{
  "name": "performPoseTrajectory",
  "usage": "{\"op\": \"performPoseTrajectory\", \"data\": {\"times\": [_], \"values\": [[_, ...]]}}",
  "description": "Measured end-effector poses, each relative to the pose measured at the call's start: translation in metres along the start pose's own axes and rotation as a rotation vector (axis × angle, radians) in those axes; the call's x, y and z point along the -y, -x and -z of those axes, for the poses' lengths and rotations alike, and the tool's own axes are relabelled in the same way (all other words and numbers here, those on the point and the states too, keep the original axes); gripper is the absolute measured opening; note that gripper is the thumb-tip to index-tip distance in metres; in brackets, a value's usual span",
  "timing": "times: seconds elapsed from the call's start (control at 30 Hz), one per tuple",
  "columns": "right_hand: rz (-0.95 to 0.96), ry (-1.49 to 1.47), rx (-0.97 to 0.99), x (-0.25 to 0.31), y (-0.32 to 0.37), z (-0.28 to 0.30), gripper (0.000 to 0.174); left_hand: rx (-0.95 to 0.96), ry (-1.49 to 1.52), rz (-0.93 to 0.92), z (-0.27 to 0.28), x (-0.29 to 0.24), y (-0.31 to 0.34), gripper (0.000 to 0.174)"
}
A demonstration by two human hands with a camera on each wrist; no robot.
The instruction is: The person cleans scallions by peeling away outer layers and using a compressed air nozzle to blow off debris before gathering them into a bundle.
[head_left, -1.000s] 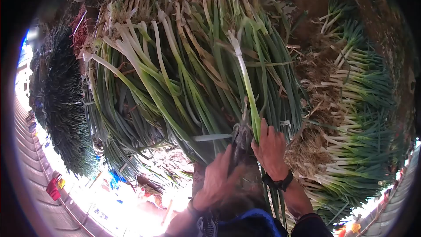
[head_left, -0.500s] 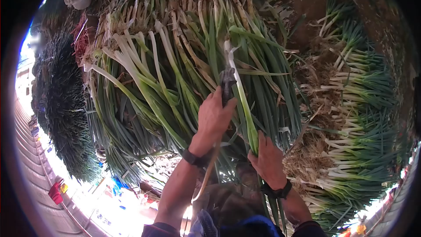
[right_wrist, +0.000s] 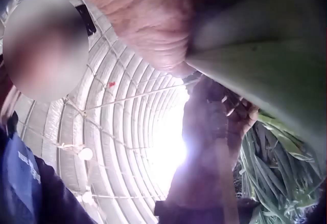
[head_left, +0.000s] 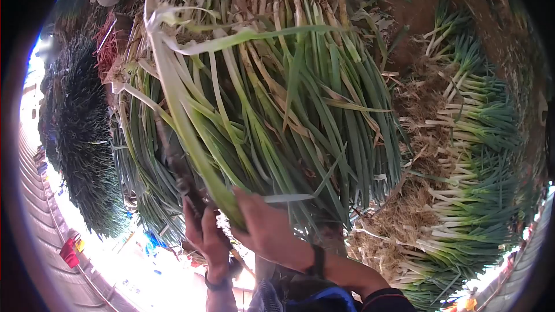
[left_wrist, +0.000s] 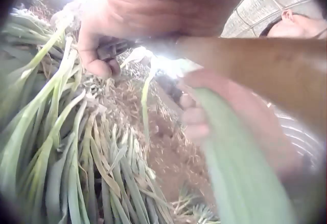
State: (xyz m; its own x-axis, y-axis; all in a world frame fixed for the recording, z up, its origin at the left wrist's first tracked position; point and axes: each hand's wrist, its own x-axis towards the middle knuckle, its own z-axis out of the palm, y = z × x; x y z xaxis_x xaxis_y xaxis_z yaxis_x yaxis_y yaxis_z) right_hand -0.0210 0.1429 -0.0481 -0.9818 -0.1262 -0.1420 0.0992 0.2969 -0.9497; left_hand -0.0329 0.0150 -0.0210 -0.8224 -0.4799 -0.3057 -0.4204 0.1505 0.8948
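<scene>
A curved, ribbed roof (right_wrist: 135,98) arched over bare brown soil (head_left: 404,0). The broadest thing on view was a thick heap of green onions (head_left: 324,133), leaves toward the person, root ends away. To its right ran a long row of onions (head_left: 477,156) with shaggy roots; to its left lay a darker stack of leaves (head_left: 81,133). A single long onion (head_left: 186,124) slanted above the left part of the heap, its pale root end up and away, a loose strip of leaf hanging from it to the right. The right hand (head_left: 272,228) gripped it firmly by its green end, fingers closed round the leaves. Just beside, the left hand (head_left: 208,241) had its fingers wrapped about a dark, thin tool (head_left: 191,188), blurred toward its tip. A tan tube (left_wrist: 265,65) passed close to that hand. A dark band (head_left: 318,260) circled the right wrist.
</scene>
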Motion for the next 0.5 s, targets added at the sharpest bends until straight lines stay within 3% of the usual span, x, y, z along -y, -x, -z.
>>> {"op": "performPoseTrajectory", "data": {"times": [0.13, 0.23, 0.3, 0.37, 0.43, 0.5], "values": [[0.115, 0.141, 0.009, -0.022, -0.045, -0.047, 0.068, 0.026, -0.132, -0.032, 0.024, 0.006, 0.0, 0.059], [0.153, 0.244, -0.083, -0.063, -0.082, -0.011, 0.052, 0.049, -0.209, -0.119, 0.014, 0.017, -0.009, 0.072], [0.052, 0.352, -0.14, -0.109, -0.107, 0.02, 0.04, 0.13, -0.275, -0.043, 0.014, 0.019, -0.012, 0.074], [0.117, 0.502, -0.217, -0.163, -0.138, 0.044, 0.024, 0.181, -0.222, 0.021, 0.004, 0.021, -0.012, 0.078], [-0.008, 0.787, -0.119, -0.207, -0.169, 0.054, 0.033, 0.238, -0.196, 0.056, 0.003, 0.03, -0.012, 0.079], [0.129, 1.087, -0.207, -0.25, -0.197, 0.054, 0.042, 0.291, -0.296, 0.061, 0.004, 0.035, -0.016, 0.08]]}}
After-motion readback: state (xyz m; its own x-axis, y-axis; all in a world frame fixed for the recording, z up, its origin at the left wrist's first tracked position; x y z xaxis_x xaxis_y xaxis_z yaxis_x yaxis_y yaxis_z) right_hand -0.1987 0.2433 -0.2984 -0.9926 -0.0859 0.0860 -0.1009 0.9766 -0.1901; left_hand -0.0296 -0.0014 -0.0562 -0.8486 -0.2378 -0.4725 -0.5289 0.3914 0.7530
